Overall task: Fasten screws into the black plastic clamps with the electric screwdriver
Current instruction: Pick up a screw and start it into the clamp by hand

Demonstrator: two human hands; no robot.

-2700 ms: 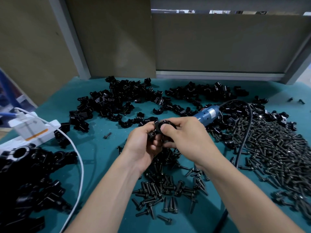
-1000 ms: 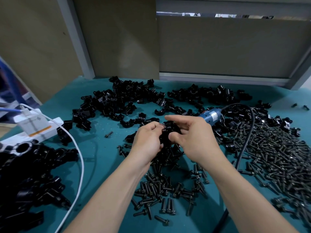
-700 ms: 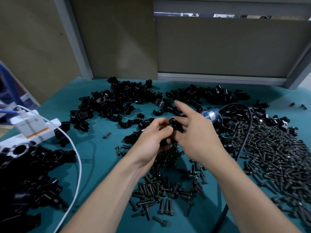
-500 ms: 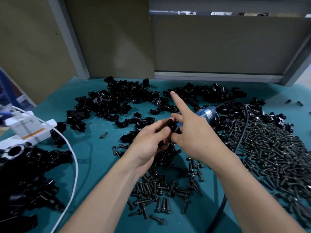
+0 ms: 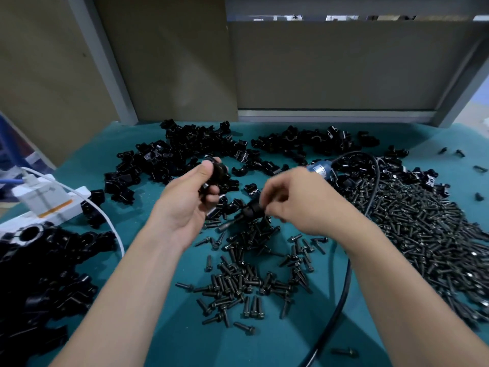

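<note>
clamps (image 5: 190,152) behind, screws (image 5: 412,229) right

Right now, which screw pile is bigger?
The heap right of the black cable; the pile between the forearms is far smaller and sparser.

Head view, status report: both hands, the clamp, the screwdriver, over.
Left hand holds a black clamp. Right hand grips the electric screwdriver, bit clear of the clamp. Below, loose screws; nothing between.

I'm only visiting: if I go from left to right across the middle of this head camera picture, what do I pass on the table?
White power strip → left hand holding a black clamp → right hand gripping the electric screwdriver → big heap of screws.
</note>
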